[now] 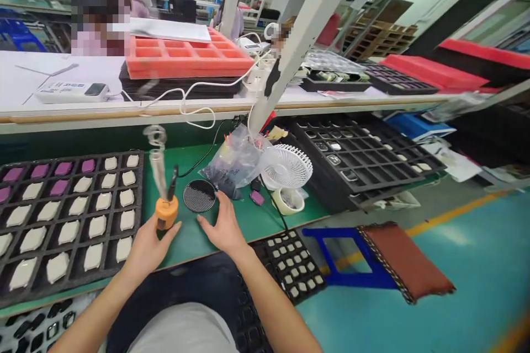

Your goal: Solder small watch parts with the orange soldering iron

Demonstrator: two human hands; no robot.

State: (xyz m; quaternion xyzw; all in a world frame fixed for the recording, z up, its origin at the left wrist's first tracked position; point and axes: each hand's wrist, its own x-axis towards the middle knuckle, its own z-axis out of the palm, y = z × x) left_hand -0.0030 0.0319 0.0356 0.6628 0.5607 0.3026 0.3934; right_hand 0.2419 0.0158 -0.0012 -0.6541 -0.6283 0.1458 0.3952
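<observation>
My left hand (146,248) is closed around an orange-bodied tool (167,213), upright, with a black cord at its top and a clear coiled line above it. Beside it, on the green mat, is a round black dish (199,199) with a dotted, perforated-looking surface and a dark patch of what may be tiny parts. The thumb and forefinger of my right hand (226,227) are at the dish's lower and right rim. Left of both hands, a black compartment tray (143,193) carries several off-white and purple pieces.
A plastic bag (238,157), a white fan (287,166) and a cream cup (289,202) stand beyond my right hand. Another black tray (318,281) of pale pieces lies near my right forearm. A shelf edge (83,117) and a slanted white post (308,27) border the bench.
</observation>
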